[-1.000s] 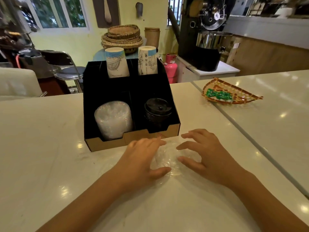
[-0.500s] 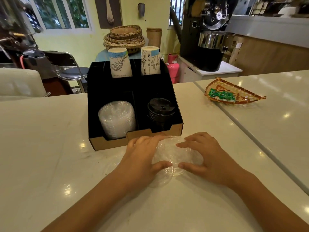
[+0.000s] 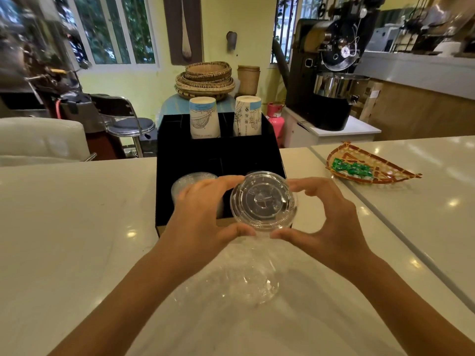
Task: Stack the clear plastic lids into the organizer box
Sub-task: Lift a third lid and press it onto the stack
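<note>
A clear plastic lid (image 3: 264, 201) is held up above the counter, facing me, in front of the black organizer box (image 3: 185, 160). My left hand (image 3: 205, 214) grips its left rim with thumb and fingers. My right hand (image 3: 326, 214) touches the lid's lower right edge with the thumb, its fingers curved apart beside it. More clear lids (image 3: 246, 281) lie loose on the white counter below my hands. A stack of clear lids (image 3: 183, 183) stands in the box's front left compartment, partly hidden by my left hand. The held lid hides the front right compartment.
Two paper cup stacks (image 3: 204, 118) stand in the box's rear compartments. A woven tray (image 3: 370, 165) with green packets lies on the counter to the right. A seam (image 3: 385, 227) divides the two counter tops. Chairs and a coffee roaster stand beyond the counter.
Both hands have risen from the counter with one clear lid, now tilted upright in front of the box. Other lids stayed on the counter.
</note>
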